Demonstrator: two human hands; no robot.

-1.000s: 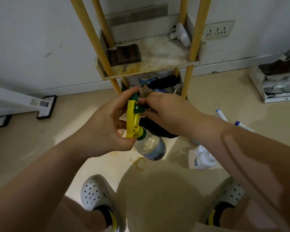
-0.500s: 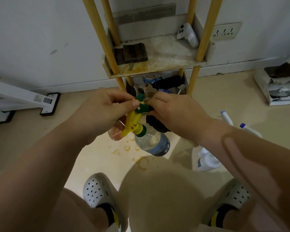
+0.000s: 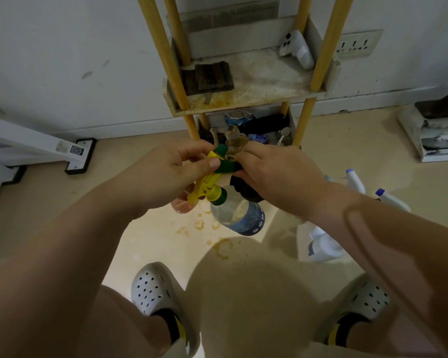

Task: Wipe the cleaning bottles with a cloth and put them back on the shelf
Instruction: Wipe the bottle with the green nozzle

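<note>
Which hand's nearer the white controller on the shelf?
Right. The right hand is below the controller, slightly left; the left hand is further left. Both grip the sprayer.

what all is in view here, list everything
spray bottle: one, clear with yellow and green trigger head, held in the air before the shelf
cloth: one, black, under the right hand against the bottle
shelf: one, yellow posts, stained white trays, against the wall
dark block: one, brown-black, upper tray, left
white gadget: one, upper tray, back right
clutter: several items, mixed, lower tray
white bottles: at least three, floor at right
wall socket: one, white, right of shelf
clogs: two, white, on the feet
left hand: grips the trigger head
right hand: holds the cloth at the nozzle
</note>
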